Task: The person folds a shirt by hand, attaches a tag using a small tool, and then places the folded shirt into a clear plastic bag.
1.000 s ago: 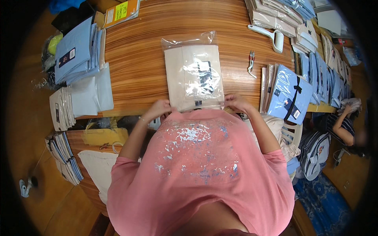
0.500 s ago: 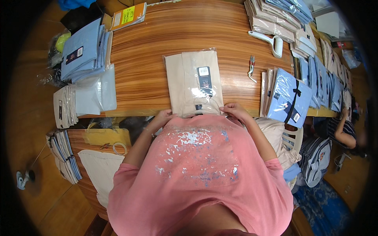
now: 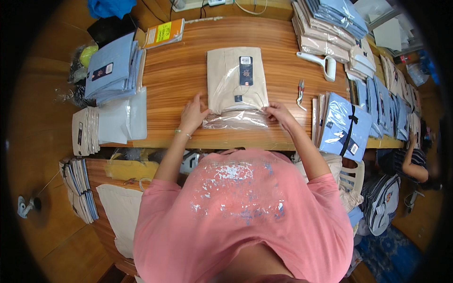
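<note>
A folded beige garment (image 3: 226, 78) with a dark blue tag lies in a clear plastic bag (image 3: 236, 120) on the wooden table. The bag's loose end sticks out, wrinkled, on the side nearest me. At its left edge is my left hand (image 3: 192, 115), thumb and fingers apart, the thumb tip by the plastic. My right hand (image 3: 279, 114) has its fingers pinched on the bag at the right edge, by the garment's near corner.
Bagged blue garments (image 3: 109, 70) are stacked at the left, near clear sleeves (image 3: 137, 113). A white lint roller (image 3: 329, 68) and small snips (image 3: 300, 92) lie to the right. Ribbon-tied blue garments (image 3: 342, 122) stand beside them. Another person's arm (image 3: 413, 162) shows at far right.
The bagged garment has moved away from me, farther onto the table, and its loose plastic end now shows. Both hands have gone forward with it; the left fingers have spread.
</note>
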The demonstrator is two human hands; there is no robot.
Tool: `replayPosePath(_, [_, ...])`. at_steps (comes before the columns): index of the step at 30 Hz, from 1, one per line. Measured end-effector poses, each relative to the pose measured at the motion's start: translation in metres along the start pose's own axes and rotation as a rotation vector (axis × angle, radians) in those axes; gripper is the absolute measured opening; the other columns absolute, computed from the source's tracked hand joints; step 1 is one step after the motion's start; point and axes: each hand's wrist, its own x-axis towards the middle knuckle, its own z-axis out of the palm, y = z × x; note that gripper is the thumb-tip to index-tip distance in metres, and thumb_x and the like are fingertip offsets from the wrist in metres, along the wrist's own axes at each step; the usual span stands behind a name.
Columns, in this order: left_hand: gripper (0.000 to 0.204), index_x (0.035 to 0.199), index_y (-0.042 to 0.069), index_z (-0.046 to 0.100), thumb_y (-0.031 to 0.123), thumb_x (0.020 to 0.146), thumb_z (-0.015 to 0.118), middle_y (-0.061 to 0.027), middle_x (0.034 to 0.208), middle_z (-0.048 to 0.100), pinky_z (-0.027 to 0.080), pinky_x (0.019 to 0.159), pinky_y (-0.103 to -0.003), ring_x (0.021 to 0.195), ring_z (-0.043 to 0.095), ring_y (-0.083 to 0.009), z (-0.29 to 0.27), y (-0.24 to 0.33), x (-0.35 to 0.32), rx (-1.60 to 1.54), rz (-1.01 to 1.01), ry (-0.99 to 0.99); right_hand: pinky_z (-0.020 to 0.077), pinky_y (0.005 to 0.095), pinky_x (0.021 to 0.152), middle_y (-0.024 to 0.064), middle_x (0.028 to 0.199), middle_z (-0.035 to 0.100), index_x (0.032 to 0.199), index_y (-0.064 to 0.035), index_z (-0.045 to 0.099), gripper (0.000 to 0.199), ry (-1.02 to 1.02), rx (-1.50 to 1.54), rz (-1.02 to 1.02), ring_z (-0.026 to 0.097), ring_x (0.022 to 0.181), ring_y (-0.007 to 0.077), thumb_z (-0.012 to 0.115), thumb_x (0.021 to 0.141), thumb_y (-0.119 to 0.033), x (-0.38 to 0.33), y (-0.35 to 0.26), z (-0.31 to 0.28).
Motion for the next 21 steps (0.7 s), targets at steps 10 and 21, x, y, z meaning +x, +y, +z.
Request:
replayPosePath(10, [0.087,0.142,0.011,0.030,0.022,0.068,0.075,-0.0179,0.140,0.037,0.032,0.101,-0.051,0.132,0.033,-0.0353,0.061,0.046,0.035,0.327,0.440,0.329,0.0514,0.0285,0.071,0.0082,0.093,0.063,0.109,-0.0044,0.052,0.026,-0.187,0.472,-0.101,0.062,0.086,0.0170,0.058,0.084,-0.005,-0.038,-0.058,0.058])
replayPosePath(21, [0.051,0.130,0.001,0.039,0.029,0.090,0.057,-0.0123,0.127,0.050,0.042,0.098,-0.041,0.115,0.050,-0.0267,0.110,0.066,0.057,-1.761,-0.410,0.210,0.0531,0.0295,0.060,0.0114,0.110,0.056,0.133,-0.0034,0.033,0.052,0.072,0.618,-0.143,0.062,0.087,0.0188,0.057,0.087,-0.009,-0.014,-0.036,0.051])
